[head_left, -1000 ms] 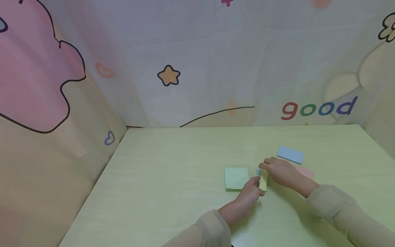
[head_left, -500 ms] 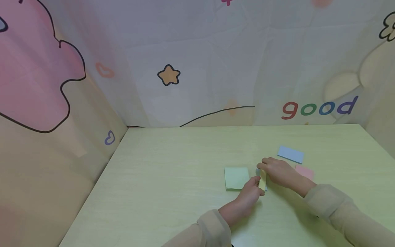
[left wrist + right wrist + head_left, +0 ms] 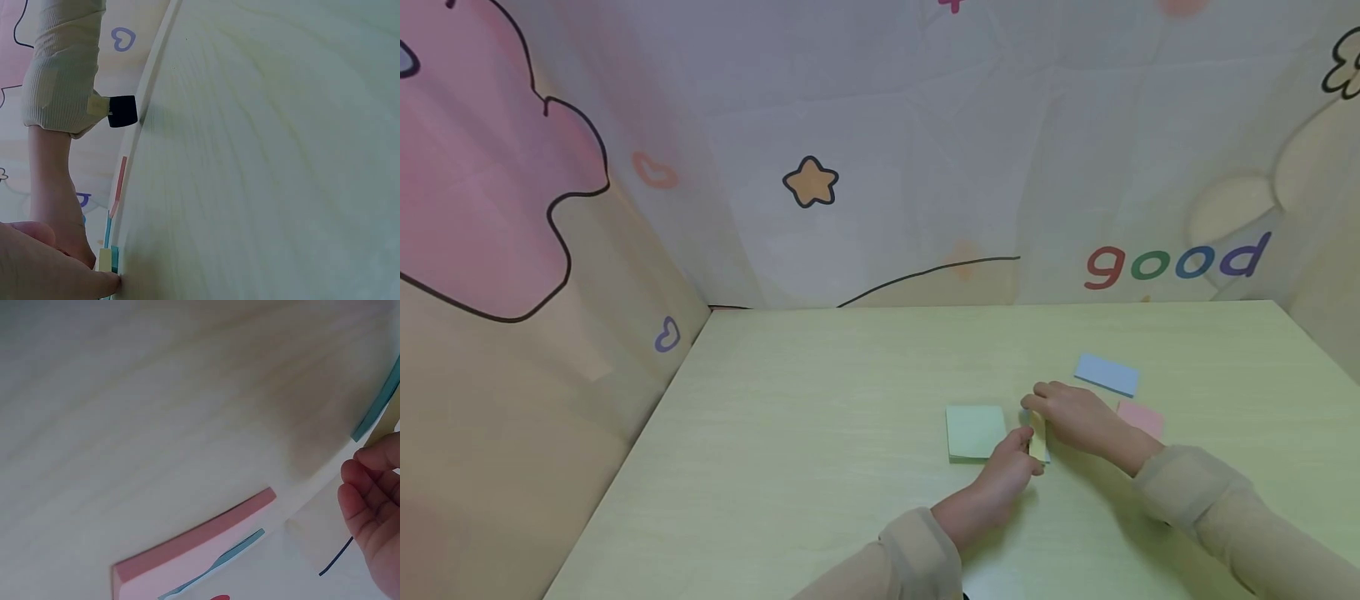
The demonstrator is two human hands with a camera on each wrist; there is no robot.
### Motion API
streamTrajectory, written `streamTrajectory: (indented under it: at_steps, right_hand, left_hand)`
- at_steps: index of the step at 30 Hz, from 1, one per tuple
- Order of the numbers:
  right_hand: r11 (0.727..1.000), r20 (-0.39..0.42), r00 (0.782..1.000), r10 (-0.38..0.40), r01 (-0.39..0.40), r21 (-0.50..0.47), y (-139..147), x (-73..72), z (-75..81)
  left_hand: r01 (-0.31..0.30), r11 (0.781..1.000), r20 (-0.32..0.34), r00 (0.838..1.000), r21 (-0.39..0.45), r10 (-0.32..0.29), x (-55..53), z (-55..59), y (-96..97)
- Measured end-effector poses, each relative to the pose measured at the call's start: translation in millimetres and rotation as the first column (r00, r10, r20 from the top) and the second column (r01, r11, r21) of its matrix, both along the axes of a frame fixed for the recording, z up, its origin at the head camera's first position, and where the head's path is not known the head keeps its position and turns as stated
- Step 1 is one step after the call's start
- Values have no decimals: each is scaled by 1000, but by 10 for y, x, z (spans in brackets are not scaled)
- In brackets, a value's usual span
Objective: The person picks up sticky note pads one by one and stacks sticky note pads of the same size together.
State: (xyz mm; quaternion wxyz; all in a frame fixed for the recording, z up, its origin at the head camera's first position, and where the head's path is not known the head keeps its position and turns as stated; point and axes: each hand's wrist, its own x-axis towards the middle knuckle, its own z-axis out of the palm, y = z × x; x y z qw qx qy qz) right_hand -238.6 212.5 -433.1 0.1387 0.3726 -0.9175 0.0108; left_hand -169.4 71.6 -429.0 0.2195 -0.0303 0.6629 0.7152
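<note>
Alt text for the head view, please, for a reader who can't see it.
A left hand grips the near end of a yellow slip over a pale table, the right hand at its far end. A green pad lies to the left, a blue pad beyond the right hand, a pink pad partly hidden behind it.

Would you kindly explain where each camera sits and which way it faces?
Head: worn on the head, facing forward and down at the table; left hand, right hand, left sleeve and right sleeve show.
Left wrist: worn there, looking low across the table; part of the left hand shows, right hand and right sleeve beyond.
Right wrist: worn there, looking across the table at the pink pad; the right hand shows.
Head and right wrist share the pink pad.
</note>
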Motion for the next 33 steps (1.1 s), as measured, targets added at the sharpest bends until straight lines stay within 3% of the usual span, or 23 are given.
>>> streamTrajectory:
  at_steps: [20,26,29,33]
  right_hand:
    - [1000,1,1000,-8,8,9,-30,-20,-1]
    - [998,64,996,-66,67,0,-35,10,57]
    - [986,178,975,-136,150,-67,-35,49,115]
    - [921,433,882,-187,311,-234,-31,127,221]
  left_hand:
    - [-10,1000,6,1000,-14,10,9,21,5]
    - [-15,1000,3,1000,-15,15,15,21,7]
    - [-19,1000,5,1000,-17,20,23,24,8]
    - [-30,1000,23,999,-10,30,45,33,8]
